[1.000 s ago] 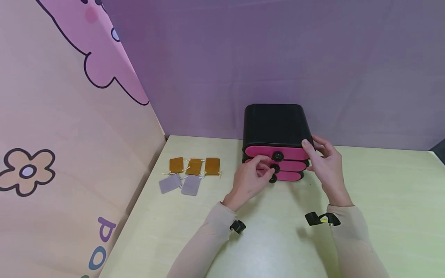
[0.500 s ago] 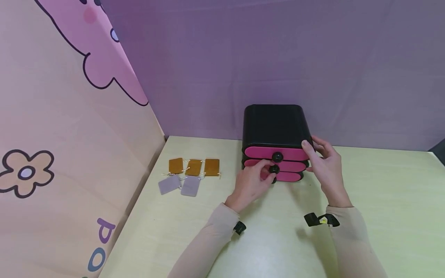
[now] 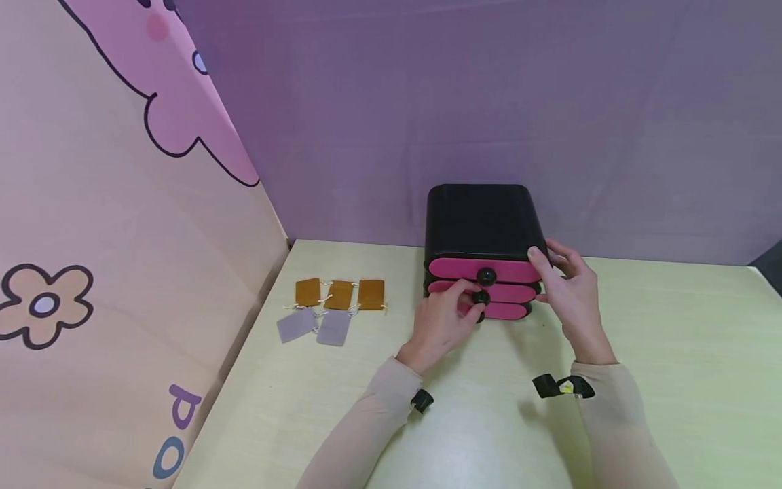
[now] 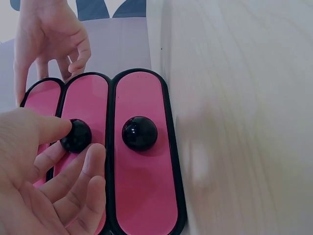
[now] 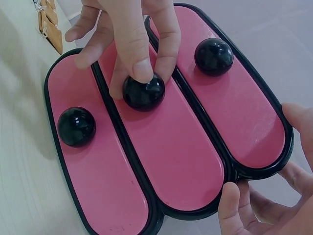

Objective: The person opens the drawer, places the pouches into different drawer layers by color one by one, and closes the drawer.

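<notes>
A black drawer cabinet (image 3: 482, 217) with three pink drawer fronts stands on the table. Each front carries a round black knob, the top one (image 3: 486, 276) fully visible in the head view. My left hand (image 3: 441, 326) pinches the middle knob (image 5: 143, 93) between thumb and fingers. The middle drawer front (image 5: 176, 156) sits level with its neighbours. At the cabinet's right side my right hand (image 3: 571, 299) grips the upper front corner, thumb at the front edge and fingers along the side. The bottom knob (image 4: 140, 133) shows beside my left fingertips in the left wrist view.
Three brown drawstring pouches (image 3: 339, 295) lie in a row left of the cabinet. Two grey pouches (image 3: 333, 327) lie in front of them. A purple cloth wall (image 3: 366, 136) rises behind the table (image 3: 489, 435), and a printed panel (image 3: 122, 224) stands at the left.
My left hand has shifted slightly to the right, and its thumb and fingers have closed on the middle knob. My right hand stays on the cabinet's side. The pouches have not moved.
</notes>
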### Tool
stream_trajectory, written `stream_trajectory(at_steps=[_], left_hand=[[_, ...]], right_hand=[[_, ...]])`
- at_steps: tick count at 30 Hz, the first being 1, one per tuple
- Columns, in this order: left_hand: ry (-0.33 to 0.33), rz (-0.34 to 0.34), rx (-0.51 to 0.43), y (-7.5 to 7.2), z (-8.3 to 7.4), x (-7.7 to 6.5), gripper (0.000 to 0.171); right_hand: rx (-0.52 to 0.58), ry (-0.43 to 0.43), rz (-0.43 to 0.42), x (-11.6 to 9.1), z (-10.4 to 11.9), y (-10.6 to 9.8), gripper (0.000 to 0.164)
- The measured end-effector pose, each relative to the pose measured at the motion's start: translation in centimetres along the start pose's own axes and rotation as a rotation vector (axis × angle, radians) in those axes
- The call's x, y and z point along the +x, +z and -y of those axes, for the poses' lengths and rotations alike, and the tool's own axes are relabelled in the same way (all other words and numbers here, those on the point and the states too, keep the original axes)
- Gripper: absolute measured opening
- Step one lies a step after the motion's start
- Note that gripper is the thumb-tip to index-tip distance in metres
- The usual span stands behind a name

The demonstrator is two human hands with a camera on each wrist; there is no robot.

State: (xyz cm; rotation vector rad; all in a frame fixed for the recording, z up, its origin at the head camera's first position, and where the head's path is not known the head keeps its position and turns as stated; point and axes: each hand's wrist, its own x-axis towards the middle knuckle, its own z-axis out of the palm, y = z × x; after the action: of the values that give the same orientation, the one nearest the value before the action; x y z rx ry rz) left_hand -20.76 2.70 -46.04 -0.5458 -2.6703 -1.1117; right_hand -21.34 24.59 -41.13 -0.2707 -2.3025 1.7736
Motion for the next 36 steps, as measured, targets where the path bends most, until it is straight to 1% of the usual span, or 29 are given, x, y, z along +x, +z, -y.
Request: stream_trajectory(at_steps=[5, 13, 22, 29, 36], left_hand=[[0.004, -0.001, 0.003, -0.1, 0.0, 0.0, 0.022], [0.018, 0.021, -0.025, -0.3, 0.0, -0.6, 0.025], [0.012, 0.029, -0.011, -0.4, -0.2, -0.9, 0.025], [-0.003, 0.057, -0.006, -0.6, -0.4, -1.5, 0.026], [0.028, 0.065, -0.012, -0.7, -0.3, -2.0, 0.025]], right_hand=[[-0.003, -0.003, 0.004, 0.0, 0.1, 0.0, 0.071], [0.011, -0.005, 0.012, 0.0, 0.2, -0.1, 0.07], [-0.035, 0.006, 0.018, -0.1, 0.2, -0.1, 0.072], [-0.04, 0.0, 0.021, -0.2, 0.4, 0.0, 0.073], [-0.037, -0.003, 0.009, 0.0, 0.2, 0.0, 0.071]])
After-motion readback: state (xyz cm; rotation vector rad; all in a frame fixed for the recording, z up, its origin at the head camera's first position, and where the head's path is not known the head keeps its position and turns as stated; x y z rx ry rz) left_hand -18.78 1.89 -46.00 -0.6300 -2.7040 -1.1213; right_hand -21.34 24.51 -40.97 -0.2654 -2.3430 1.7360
